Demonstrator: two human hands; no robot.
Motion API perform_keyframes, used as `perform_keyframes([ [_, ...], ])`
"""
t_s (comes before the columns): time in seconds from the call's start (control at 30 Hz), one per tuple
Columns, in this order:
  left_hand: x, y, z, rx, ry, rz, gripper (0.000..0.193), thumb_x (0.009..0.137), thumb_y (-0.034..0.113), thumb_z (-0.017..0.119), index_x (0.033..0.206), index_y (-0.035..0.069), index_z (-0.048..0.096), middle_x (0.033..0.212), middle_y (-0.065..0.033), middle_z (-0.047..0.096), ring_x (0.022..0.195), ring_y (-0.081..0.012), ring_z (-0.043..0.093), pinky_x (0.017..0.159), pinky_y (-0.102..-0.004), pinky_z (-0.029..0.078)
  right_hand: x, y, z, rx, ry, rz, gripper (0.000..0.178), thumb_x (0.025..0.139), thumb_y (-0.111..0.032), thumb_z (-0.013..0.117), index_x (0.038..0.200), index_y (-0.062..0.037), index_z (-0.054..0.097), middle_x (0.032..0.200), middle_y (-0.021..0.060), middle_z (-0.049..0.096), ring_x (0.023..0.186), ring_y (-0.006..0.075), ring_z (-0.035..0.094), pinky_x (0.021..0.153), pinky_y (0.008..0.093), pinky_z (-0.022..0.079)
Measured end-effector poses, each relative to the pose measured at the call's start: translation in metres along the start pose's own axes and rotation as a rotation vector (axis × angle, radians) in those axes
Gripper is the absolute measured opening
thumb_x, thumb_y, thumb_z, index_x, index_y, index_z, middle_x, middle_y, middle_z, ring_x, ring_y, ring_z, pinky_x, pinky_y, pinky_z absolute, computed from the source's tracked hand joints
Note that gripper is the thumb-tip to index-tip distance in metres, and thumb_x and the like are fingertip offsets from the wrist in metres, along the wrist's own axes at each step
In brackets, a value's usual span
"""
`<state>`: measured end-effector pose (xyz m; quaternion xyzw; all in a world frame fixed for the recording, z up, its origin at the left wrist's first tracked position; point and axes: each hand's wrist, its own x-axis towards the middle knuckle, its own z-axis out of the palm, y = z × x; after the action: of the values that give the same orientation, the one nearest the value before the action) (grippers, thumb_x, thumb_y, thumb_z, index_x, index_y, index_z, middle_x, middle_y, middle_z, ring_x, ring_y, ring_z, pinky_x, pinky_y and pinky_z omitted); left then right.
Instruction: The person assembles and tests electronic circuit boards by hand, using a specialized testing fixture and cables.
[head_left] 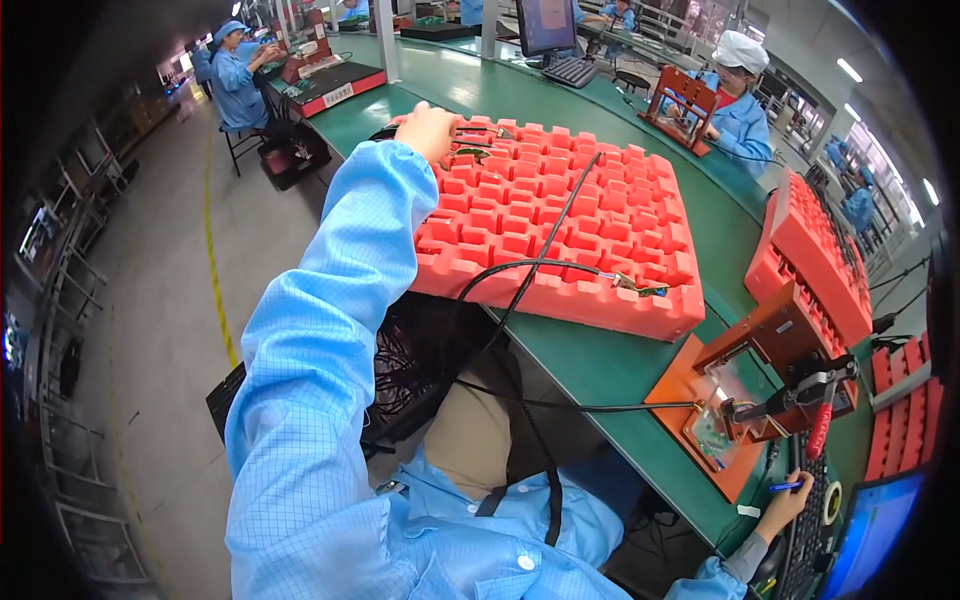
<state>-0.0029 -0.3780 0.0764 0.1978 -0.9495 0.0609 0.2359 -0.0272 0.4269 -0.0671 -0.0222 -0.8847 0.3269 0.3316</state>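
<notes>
My left hand (428, 130) reaches to the far left corner of a red foam tray (560, 300), its fingers curled round a black cable (472, 130) that shows beside the hand. The fingertips are partly hidden. A small green circuit board (470, 154) lies in the tray close by. Another circuit board (638, 286) with a black cable rests at the tray's near right. My right hand (785, 507) is closed on a blue pen (786, 487), over the edge of a black keyboard (803, 560).
An orange test fixture (700, 420) with a red-handled toggle clamp (822, 425) stands on the green bench (570, 355). Stacked red trays (815, 260) and a monitor (880, 535) are at the right. Co-workers in blue sit across and further left. Cables hang over the bench's near edge.
</notes>
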Motion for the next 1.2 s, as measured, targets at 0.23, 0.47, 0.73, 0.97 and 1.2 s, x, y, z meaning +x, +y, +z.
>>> perform_keyframes([
  [0.23,-0.001,-0.003,0.03,0.379,-0.082,0.062,0.018,0.083,0.014,0.057,0.094,0.013,0.071,0.102,-0.0088,0.068,0.104,-0.026,0.061,0.083,-0.0386,0.051,-0.002,0.007,-0.002,-0.002,0.02,-0.018,0.019,0.095,-0.021,0.055,0.092,-0.0025,0.052,0.073,0.0063,0.053,0.068,0.0133,0.05,0.061,0.0283,0.043],
  [0.47,0.023,-0.04,-0.002,-0.003,0.28,-0.011,0.019,0.082,0.005,0.053,0.096,0.004,0.067,0.094,-0.0185,0.065,0.092,-0.0343,0.063,0.08,-0.0433,0.051,0.0,-0.005,-0.002,0.028,0.079,-0.006,0.016,0.092,-0.017,0.059,0.09,-0.0021,0.053,0.069,0.0042,0.048,0.065,0.0111,0.045,0.057,0.0276,0.04],
  [0.73,-0.073,0.053,-0.175,-0.959,0.026,0.177,0.013,0.094,0.015,0.054,0.097,0.002,0.056,0.068,0.0032,0.048,0.058,-0.0047,0.042,0.051,-0.0203,0.032,-0.004,-0.042,-0.01,-0.131,0.227,-0.042,0.015,0.088,-0.018,0.062,0.088,-0.0033,0.059,0.071,0.0114,0.055,0.064,0.0207,0.053,0.062,0.0335,0.044],
  [0.97,-0.207,0.213,-0.131,-1.424,-1.562,0.146,0.01,0.086,-0.001,0.058,0.092,0.0,0.051,0.071,-0.0137,0.061,0.049,-0.0179,0.057,0.041,-0.0287,0.045,-0.009,-0.041,-0.01,-0.095,0.346,-0.144,0.015,0.081,-0.015,0.067,0.08,-0.0043,0.057,0.074,0.0142,0.057,0.072,0.0339,0.057,0.064,0.0422,0.044],
  [1.2,-0.276,0.322,-0.066,-1.71,-1.408,0.083,0.01,0.089,0.005,0.06,0.092,0.0,0.051,0.08,-0.011,0.062,0.057,-0.0129,0.057,0.047,-0.023,0.045,-0.04,-0.092,-0.038,-0.031,0.367,-0.223,0.012,0.085,-0.009,0.065,0.086,-0.0002,0.058,0.078,0.0112,0.062,0.07,0.0211,0.06,0.064,0.0322,0.047],
])
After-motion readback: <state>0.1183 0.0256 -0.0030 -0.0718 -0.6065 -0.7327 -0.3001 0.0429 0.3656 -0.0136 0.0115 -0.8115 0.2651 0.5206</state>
